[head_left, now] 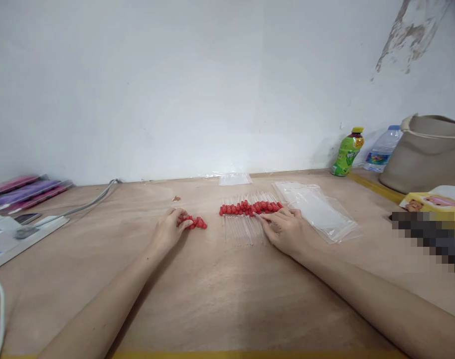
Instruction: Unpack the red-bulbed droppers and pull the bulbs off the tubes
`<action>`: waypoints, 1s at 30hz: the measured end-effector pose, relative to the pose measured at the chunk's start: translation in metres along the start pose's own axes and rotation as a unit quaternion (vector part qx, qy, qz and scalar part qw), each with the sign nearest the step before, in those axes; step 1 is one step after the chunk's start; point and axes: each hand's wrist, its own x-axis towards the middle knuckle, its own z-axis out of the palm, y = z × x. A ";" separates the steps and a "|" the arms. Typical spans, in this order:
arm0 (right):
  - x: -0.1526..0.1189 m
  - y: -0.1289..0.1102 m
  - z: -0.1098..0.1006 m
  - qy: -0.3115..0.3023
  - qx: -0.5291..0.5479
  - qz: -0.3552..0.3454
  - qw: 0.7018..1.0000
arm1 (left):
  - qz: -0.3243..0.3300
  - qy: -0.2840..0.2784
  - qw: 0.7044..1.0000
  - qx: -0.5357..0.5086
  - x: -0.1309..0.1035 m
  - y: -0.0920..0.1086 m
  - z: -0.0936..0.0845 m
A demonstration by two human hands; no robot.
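Note:
Loose red rubber bulbs (199, 223) lie in a small pile on the wooden table. My left hand (171, 227) is at the pile's left end, thumb and fingers closed around a red bulb there; the fingers partly hide it. To the right lies a row of clear thin droppers (242, 229) with red bulbs (245, 207) on their ends, the tubes pointing both toward me and toward the wall. My right hand (285, 229) is at the row's right end, its thumb and fingertips pinching a thin clear tube beside the bulbs.
Clear plastic bags (319, 209) lie right of the droppers, and another small bag (234, 179) lies by the wall. A green bottle (347, 154), a water bottle (382, 149) and a beige bag (425, 154) stand far right. A power strip (44, 229) and colourful packets (29, 192) are left.

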 end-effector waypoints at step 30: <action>0.005 -0.003 -0.008 -0.078 0.006 0.002 0.997 | 0.064 -0.007 0.998 0.023 0.044 0.115 0.082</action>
